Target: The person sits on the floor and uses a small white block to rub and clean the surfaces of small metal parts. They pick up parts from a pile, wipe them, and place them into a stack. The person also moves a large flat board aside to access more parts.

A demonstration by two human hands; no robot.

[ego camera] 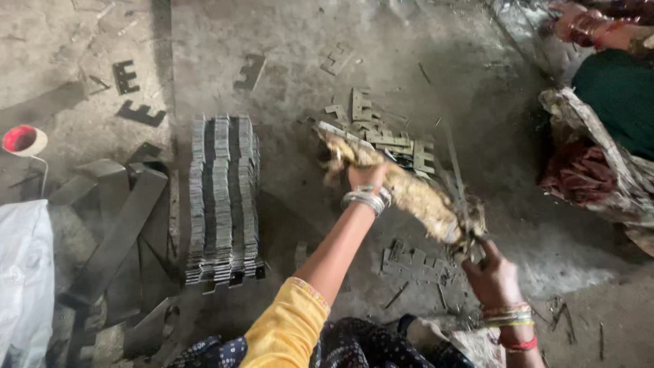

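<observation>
both hands up over the concrete floor [286, 41]: the left hand [366, 176] has its fingers clamped on a long tan dusty bundle [409, 191], the right hand [492, 272] has fingers closed on its lower end. beneath lie loose e-shaped metal plates [381, 133]; a neat stack of plates [223, 197] stands left. a white sack [24, 279] sits far left, contents hidden.

We saw dull grey sheet metal everywhere: the ribbed stack of stamped plates [223, 197] looked matt and dusty, same as the loose E-shaped pieces [381, 133] on the rough, gritty concrete floor [300, 41]. The bundle [402, 187] between both hands was a frayed, tan, fibrous rag, pretty grubby. Wrist bangles [366, 199] were shiny metal. The white sack [24, 272] looked like smooth plastic, and the sleeve [289, 327] was soft yellow cloth.
</observation>
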